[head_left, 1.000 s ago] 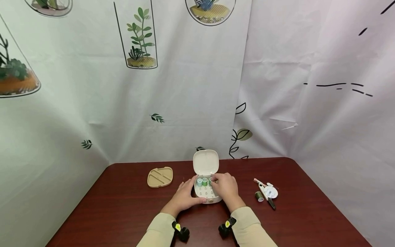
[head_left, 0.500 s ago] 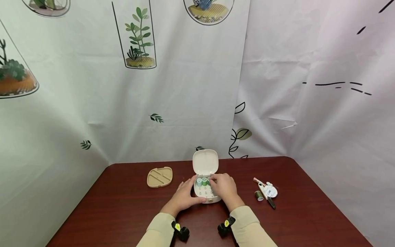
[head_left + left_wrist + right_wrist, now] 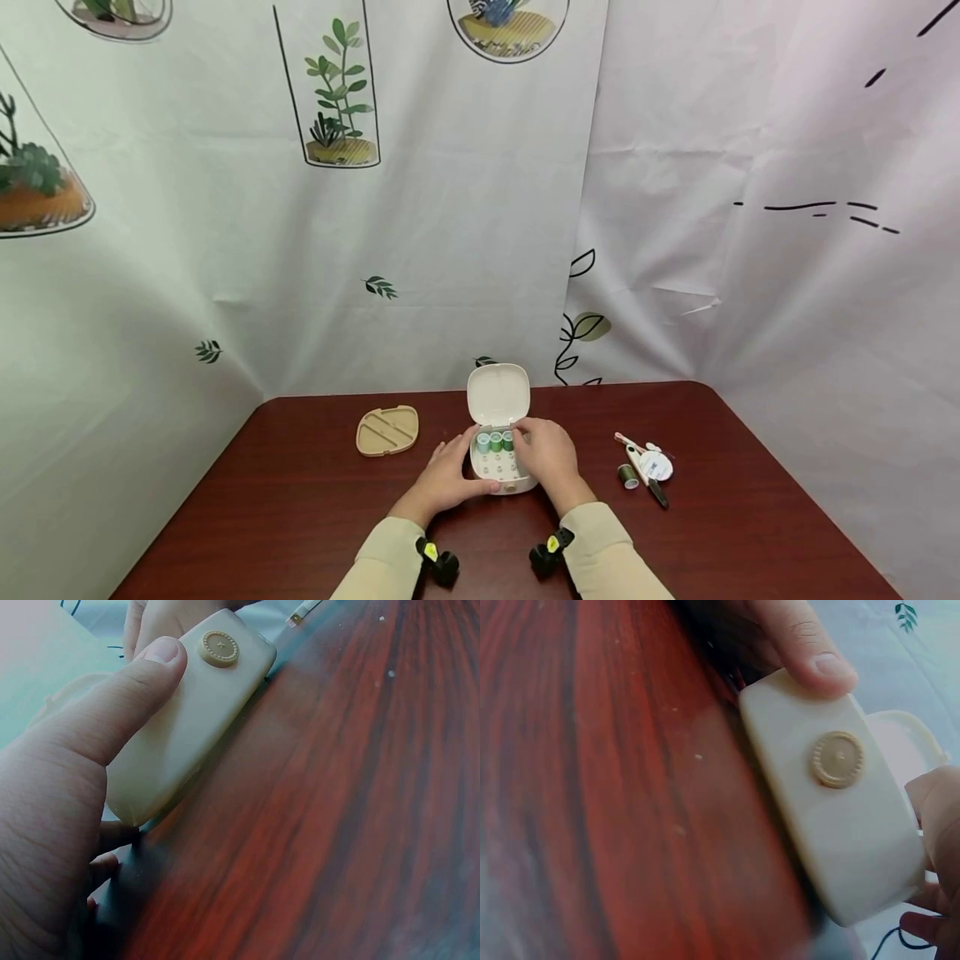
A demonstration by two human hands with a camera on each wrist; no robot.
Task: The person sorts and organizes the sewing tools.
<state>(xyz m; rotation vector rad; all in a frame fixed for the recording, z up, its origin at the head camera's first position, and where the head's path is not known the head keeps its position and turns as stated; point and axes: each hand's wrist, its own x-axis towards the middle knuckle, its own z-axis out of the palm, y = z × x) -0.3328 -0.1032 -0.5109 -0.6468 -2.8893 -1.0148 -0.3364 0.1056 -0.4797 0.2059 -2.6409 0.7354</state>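
Note:
A small cream sewing box (image 3: 513, 487) stands with its lid (image 3: 498, 395) raised in the head view. Three thread spools, one pale blue (image 3: 483, 442), one green (image 3: 496, 442) and one darker green (image 3: 507, 441), fill part of its back row; bare pegs show in front. My left hand (image 3: 444, 477) grips the box, thumb across its front near a tan round button (image 3: 220, 649), fingers along the left side. My right hand (image 3: 549, 454) reaches in from the right, its bent fingertips at the darker green spool. Whether they pinch it is hidden.
Left of the box lies a tan divided tray (image 3: 387, 431). To the right, an olive thread spool (image 3: 628, 476), a white disc (image 3: 657, 466), a slim white tool with a black end (image 3: 657, 493) and a pinkish stick (image 3: 627, 439) lie together on the dark red table (image 3: 480, 558).
My right fingertips have shifted slightly off the darker green spool, so more of it shows. That spool has moved a little left, nearer the other two. My left hand has kept its grip.

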